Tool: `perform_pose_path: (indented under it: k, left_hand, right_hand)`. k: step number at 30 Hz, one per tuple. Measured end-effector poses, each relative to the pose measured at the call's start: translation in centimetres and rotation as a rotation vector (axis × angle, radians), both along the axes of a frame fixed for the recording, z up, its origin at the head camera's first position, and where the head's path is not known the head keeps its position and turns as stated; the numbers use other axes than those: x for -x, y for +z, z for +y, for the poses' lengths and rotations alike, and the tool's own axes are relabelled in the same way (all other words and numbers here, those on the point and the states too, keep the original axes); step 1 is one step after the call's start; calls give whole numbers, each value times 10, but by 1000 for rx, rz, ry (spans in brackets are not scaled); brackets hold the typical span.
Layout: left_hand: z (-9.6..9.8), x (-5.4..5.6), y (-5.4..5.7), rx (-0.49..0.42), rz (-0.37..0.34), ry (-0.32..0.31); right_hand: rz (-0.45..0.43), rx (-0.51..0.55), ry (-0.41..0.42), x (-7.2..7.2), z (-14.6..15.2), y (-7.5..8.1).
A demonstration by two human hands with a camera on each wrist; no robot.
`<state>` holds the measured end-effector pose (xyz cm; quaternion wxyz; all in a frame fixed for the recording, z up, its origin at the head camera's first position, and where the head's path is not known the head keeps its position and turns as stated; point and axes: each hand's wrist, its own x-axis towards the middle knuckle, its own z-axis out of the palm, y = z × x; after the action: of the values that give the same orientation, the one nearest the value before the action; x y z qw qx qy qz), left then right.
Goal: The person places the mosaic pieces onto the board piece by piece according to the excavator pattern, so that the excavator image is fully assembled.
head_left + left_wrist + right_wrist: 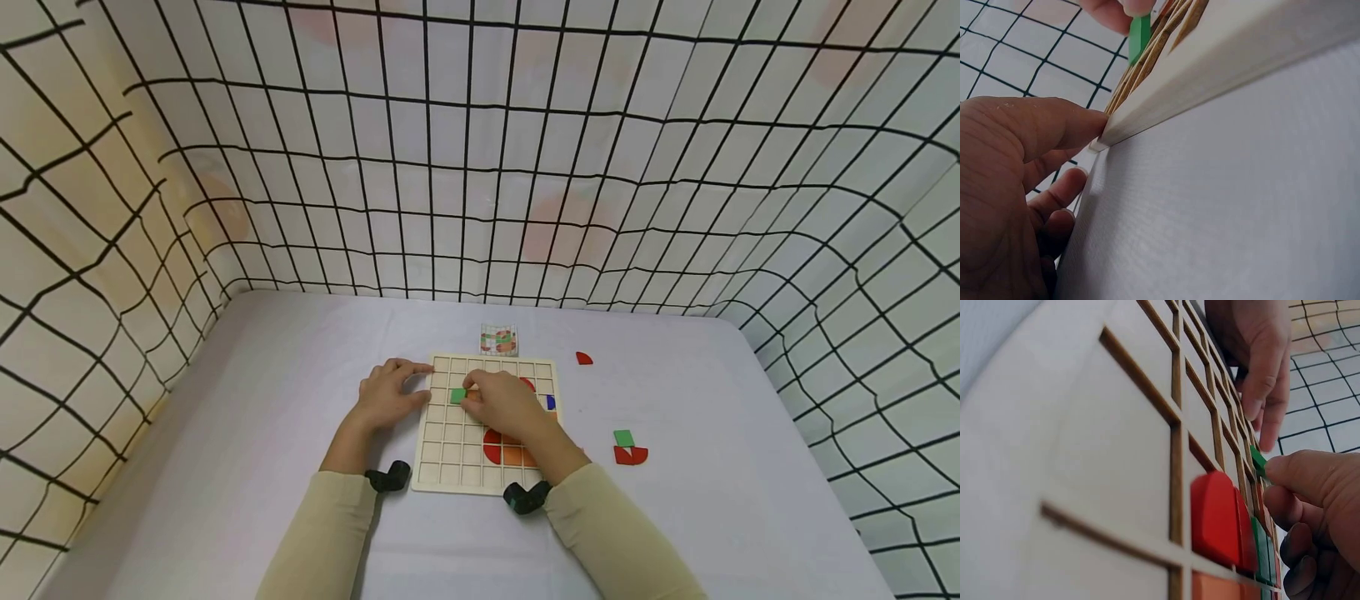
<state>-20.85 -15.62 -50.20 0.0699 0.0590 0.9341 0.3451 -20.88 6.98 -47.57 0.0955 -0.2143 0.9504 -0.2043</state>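
A square wooden grid board (438, 477) lies on the white table. My right hand (510, 407) is over its upper middle and pinches a green square tile (457, 396) between thumb and fingers. In the right wrist view that green tile (1257, 460) looks tilted at the grid. My left hand (386, 395) is at the board's left edge, thumb and forefinger extended and touching it. Red rounded pieces (492, 452) and orange squares (512, 456) sit in lower cells. A blue piece (551, 402) shows near the right side. My right hand and forearm hide other pieces.
Behind the board lies a small pattern card (498, 340). To the right are a red quarter-circle piece (584, 358), a loose green square (624, 437) and red pieces (637, 455). Black netting (495, 171) surrounds the table at the back and sides.
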Motion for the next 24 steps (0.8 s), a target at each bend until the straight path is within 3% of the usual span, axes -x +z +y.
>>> perform_pose_path:
  k: [24]
  left_hand:
    - [1, -1, 0, -12, -3, 9]
  right_hand:
    - [-30, -13, -13, -1, -6, -1]
